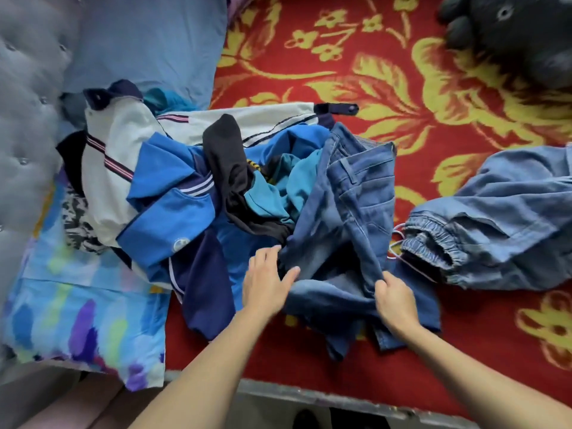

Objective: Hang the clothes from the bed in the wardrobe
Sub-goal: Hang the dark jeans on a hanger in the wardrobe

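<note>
A heap of clothes lies on the bed's red and yellow blanket (356, 57). Dark blue jeans (346, 205) sprawl at its right side. My right hand (396, 301) pinches a fold of the jeans near their lower part. My left hand (266, 280) rests with straight fingers on the jeans' left edge, beside a black garment (229, 168). A bright blue jacket (173, 193) and a white top with striped trim (123, 144) fill the heap's left side. Light denim trousers (501, 218) with an elastic waist lie apart to the right, with a thin hanger (402, 249) poking out.
A blue pillow (148, 38) and a grey tufted headboard (24, 103) sit at the left. A colourful patterned pillow (77, 311) lies at the lower left. A dark plush toy (520, 32) sits at the top right. The bed's edge (309, 394) runs along the bottom.
</note>
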`<state>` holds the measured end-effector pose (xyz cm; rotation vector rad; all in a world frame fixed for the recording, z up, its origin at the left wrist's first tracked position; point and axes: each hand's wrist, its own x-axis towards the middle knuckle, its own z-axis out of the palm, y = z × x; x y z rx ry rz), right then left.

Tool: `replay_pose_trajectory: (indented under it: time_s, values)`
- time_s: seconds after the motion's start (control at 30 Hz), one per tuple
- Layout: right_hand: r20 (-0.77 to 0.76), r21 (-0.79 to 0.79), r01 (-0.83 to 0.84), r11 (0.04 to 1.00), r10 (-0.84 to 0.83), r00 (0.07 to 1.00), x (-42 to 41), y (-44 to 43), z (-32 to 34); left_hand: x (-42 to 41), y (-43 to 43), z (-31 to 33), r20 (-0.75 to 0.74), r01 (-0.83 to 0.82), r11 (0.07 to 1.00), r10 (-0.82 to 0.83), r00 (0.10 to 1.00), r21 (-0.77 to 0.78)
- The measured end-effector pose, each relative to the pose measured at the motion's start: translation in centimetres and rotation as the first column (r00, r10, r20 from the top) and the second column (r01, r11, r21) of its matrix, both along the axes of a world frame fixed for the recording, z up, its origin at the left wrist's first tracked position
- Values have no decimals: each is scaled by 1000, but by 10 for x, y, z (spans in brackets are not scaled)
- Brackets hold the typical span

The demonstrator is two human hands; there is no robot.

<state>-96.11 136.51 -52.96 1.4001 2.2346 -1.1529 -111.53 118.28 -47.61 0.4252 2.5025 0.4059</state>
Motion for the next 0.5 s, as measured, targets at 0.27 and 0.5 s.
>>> replay_pose_trajectory:
  time_s: [0.27, 0.5]
  values:
    - [401, -143, -125, 982, 173, 900, 155, -6, -33, 37, 45, -69, 49, 106, 979, -98, 994, -176]
    - [-60, 87, 363, 928, -359, 931, 98, 14, -4, 81, -21, -57, 64, 120, 980, -111, 992, -158]
